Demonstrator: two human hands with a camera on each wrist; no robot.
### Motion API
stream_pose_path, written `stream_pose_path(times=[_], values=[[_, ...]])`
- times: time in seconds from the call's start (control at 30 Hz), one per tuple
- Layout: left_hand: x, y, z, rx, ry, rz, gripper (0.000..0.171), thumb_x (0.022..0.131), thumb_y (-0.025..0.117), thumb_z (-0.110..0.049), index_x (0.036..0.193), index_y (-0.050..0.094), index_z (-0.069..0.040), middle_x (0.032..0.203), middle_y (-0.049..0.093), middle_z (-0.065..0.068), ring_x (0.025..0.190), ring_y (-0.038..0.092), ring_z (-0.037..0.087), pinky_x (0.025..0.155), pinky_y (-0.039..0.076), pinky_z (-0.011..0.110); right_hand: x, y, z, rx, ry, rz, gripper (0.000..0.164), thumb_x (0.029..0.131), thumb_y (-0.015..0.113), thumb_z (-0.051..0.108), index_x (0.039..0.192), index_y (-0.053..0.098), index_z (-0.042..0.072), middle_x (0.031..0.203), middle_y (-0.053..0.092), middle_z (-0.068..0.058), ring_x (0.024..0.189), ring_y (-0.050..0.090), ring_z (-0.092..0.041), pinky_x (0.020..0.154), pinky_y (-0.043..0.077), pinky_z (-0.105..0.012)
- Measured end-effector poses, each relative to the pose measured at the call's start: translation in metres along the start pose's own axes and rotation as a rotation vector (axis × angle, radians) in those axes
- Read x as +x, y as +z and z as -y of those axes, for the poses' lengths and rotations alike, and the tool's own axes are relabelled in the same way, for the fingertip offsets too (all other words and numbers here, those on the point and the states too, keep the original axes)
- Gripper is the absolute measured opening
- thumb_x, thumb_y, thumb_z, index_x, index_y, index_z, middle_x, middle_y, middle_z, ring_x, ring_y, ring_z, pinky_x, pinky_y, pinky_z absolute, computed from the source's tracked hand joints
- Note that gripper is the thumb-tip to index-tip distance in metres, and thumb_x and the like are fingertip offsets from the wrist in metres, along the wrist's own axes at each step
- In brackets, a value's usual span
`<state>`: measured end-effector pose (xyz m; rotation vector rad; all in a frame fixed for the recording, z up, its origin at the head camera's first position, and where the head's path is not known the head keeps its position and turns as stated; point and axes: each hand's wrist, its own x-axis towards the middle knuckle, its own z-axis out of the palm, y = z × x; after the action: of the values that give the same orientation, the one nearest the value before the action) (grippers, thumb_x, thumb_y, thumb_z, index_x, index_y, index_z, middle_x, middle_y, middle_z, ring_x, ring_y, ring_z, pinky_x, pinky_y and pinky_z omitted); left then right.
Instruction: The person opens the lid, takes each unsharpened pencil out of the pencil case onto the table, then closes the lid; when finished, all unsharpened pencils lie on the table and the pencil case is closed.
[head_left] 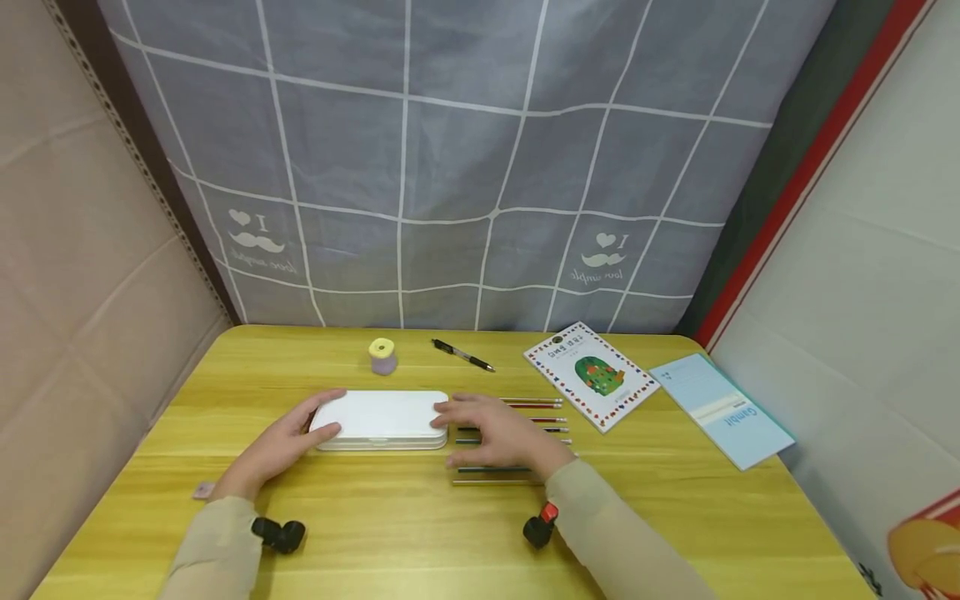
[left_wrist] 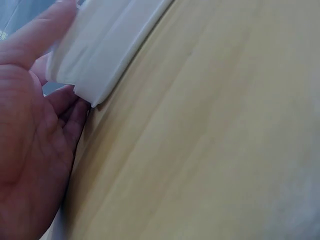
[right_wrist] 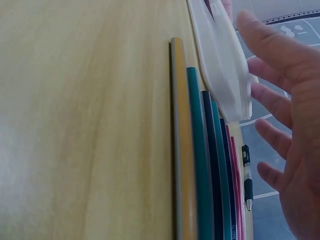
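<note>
A white pencil case [head_left: 382,414] lies lengthwise on the table, its lid facing up. My left hand [head_left: 276,448] grips its left end, thumb at the front and fingers around the far side. In the left wrist view, fingertips [left_wrist: 75,117] tuck in at the lower edge of the case. Over the right end hovers my right hand [head_left: 498,432], its fingers spread and relaxed, fingertips at the lid; whether they press on it I cannot tell. Several pencils [head_left: 495,482] lie in a row beneath and beside that hand, which partly hides them.
Behind the case stand a yellow and purple round item [head_left: 382,357] and a black pen [head_left: 462,355]. A booklet with a green picture [head_left: 592,375] and a light blue notebook [head_left: 722,410] lie at the right. A small pale piece [head_left: 202,490] is near my left wrist.
</note>
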<state>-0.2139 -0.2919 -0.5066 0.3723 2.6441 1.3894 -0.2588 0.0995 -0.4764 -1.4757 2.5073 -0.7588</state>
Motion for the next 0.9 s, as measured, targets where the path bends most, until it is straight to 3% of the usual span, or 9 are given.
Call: stream_pose_path(times=[0.27,0.6,0.9], values=[[-0.0004,-0.0002,-0.001,0.019,0.015,-0.008,0.074,0.098,0.075,-0.036,0.161,0.041,-0.015,0.167,0.031,0.021,0.155,0.019,0.05,0.118,0.019,0.072,-0.0024,-0.0005,0.0038,-0.046,0.014,0.013,0.056,0.095,0.076,0.046,0.144,0.064,0.021,0.162,0.047,-0.002,0.154,0.034,-0.035,0.123,0.029,-0.058],[0.001,0.0016,-0.0014,0.029,0.019,-0.002,0.076,0.095,0.079,-0.033,0.16,0.042,-0.016,0.167,0.032,0.021,0.155,0.018,0.05,0.118,0.018,0.073,-0.0078,0.0,0.0067,-0.046,0.035,0.013,0.053,0.096,0.076,0.043,0.144,0.065,0.022,0.163,0.045,0.0,0.154,0.033,-0.033,0.123,0.027,-0.058],[-0.002,-0.0037,-0.0011,0.074,0.039,0.01,0.087,0.095,0.079,-0.034,0.166,0.031,-0.016,0.17,0.023,0.024,0.154,0.017,0.053,0.116,0.018,0.075,-0.0066,0.0056,0.007,-0.081,0.042,0.025,0.054,0.098,0.072,0.045,0.147,0.061,0.024,0.166,0.041,0.003,0.155,0.032,-0.032,0.124,0.026,-0.056]])
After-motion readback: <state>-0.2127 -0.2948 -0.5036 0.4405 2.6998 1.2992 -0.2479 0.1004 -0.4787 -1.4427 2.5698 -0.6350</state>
